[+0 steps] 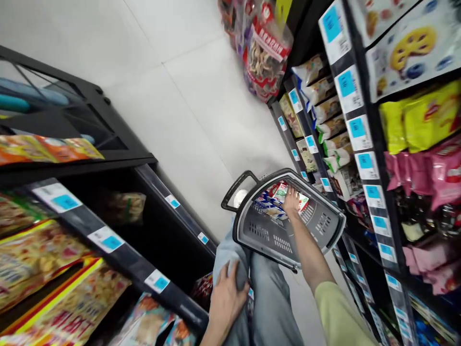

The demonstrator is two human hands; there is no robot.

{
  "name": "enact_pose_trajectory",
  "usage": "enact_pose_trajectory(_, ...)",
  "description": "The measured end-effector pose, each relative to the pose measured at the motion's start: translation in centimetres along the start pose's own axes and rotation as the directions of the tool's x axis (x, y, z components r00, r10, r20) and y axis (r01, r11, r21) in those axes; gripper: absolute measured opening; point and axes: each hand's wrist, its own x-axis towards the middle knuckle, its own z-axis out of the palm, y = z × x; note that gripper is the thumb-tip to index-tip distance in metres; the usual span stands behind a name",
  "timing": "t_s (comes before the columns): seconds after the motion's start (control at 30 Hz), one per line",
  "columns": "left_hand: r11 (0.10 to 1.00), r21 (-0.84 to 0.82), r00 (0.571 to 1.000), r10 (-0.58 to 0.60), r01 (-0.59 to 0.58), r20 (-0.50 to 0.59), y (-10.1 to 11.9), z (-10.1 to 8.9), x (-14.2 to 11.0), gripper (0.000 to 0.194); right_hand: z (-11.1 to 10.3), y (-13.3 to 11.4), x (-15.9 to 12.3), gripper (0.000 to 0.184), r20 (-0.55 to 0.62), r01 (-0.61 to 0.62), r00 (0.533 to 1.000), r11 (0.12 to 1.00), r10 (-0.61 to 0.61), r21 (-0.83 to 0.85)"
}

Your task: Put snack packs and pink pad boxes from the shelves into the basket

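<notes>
My right hand [291,199] reaches into a grey shopping basket [262,242] and lies on a red, white and green packet [278,190], fingers stretched over it. Part of the packet is hidden under the hand. Beside it in the basket is a blue and white packet [268,205]. My left hand [228,295] rests on my bent knee in light blue jeans, fingers somewhat apart and holding nothing. The basket stands at my knees, its black handle [232,190] tipped out to the left.
Snack shelves with blue price tags [365,161] rise on the right. A black shelf unit [118,245] holding bagged snacks [68,307] stands on the left. Between them runs a pale tiled floor [187,96]. Clear bags of snacks [266,57] hang at the far shelf end.
</notes>
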Motion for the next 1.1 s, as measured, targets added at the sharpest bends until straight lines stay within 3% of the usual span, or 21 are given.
enact_pose_trajectory(0.1, 0.999, -0.052, 1.0, 0.009, -0.01, -0.017, -0.8, 0.2, 0.1, 0.064, 1.0, 0.0, 1.1, 0.105, -0.012, -0.013, 1.0, 0.997, 0.012, -0.072)
enact_pose_trajectory(0.2, 0.993, -0.093, 0.996, 0.065, -0.07, -0.061, -0.7, -0.3, 0.0, 0.059, 0.4, -0.5, -0.1, 0.1, 0.003, -0.009, 1.0, 0.995, 0.009, -0.1)
enact_pose_trajectory(0.33, 0.932, -0.232, 0.957, 0.251, -0.279, -0.146, 1.0, -1.7, 0.6, 0.054, -2.4, -2.1, -5.0, 0.095, 0.047, 0.049, 0.998, 0.998, -0.047, -0.044)
enact_pose_trajectory(0.43, 0.85, -0.423, 0.948, 0.252, -0.314, -0.196, 2.8, -2.6, 2.6, 0.065, -5.1, -3.8, -10.8, 0.099, 0.069, 0.143, 0.987, 0.988, -0.146, 0.057)
enact_pose_trajectory(0.5, 0.763, -0.591, 0.965, 0.2, -0.261, -0.167, 4.1, -2.8, 4.2, 0.083, -6.9, -5.0, -15.2, 0.105, 0.054, 0.207, 0.975, 0.967, -0.217, 0.15)
enact_pose_trajectory(0.57, 0.612, -0.764, 0.975, 0.198, -0.202, -0.1, 5.0, -2.7, 5.6, 0.094, -8.4, -6.0, -19.0, 0.113, 0.04, 0.264, 0.958, 0.93, -0.283, 0.254)
enact_pose_trajectory(0.67, 0.422, -0.902, 0.989, 0.144, -0.096, -0.038, 5.5, -2.3, 6.5, 0.085, -10.0, -6.5, -21.6, 0.115, 0.051, 0.345, 0.917, 0.849, -0.397, 0.4)
enact_pose_trajectory(0.77, 0.401, -0.915, 0.999, 0.04, -0.05, -0.037, 4.9, -2.4, 6.6, 0.078, -9.8, -5.2, -18.4, 0.067, 0.114, 0.319, 0.874, 0.736, -0.472, 0.597)
enact_pose_trajectory(0.8, 0.409, -0.911, 0.999, 0.035, -0.053, -0.042, 4.6, -2.6, 6.6, 0.079, -9.2, -4.5, -16.3, 0.052, 0.13, 0.269, 0.884, 0.715, -0.45, 0.645)
enact_pose_trajectory(0.83, 0.416, -0.907, 0.998, 0.037, -0.057, -0.046, 4.2, -2.7, 6.7, 0.08, -8.4, -3.6, -13.8, 0.05, 0.128, 0.199, 0.922, 0.73, -0.367, 0.654)
enact_pose_trajectory(0.9, 0.417, -0.907, 0.998, 0.041, -0.054, -0.04, 3.4, -3.1, 7.0, 0.08, -6.2, -1.9, -8.5, 0.067, 0.038, 0.131, 0.985, 0.866, -0.171, 0.482)
enact_pose_trajectory(0.97, 0.393, -0.919, 0.999, 0.032, -0.035, -0.025, 2.6, -3.3, 7.2, 0.084, -3.5, -0.5, -3.7, 0.092, 0.02, 0.082, 0.996, 0.97, -0.089, 0.227)
enact_pose_trajectory(1.1, 0.312, -0.949, 0.999, -0.01, 0.044, 0.043, 1.0, -3.7, 7.3, 0.096, 1.3, 0.7, 2.3, 0.107, 0.072, -0.05, 0.996, 0.998, 0.052, -0.029)
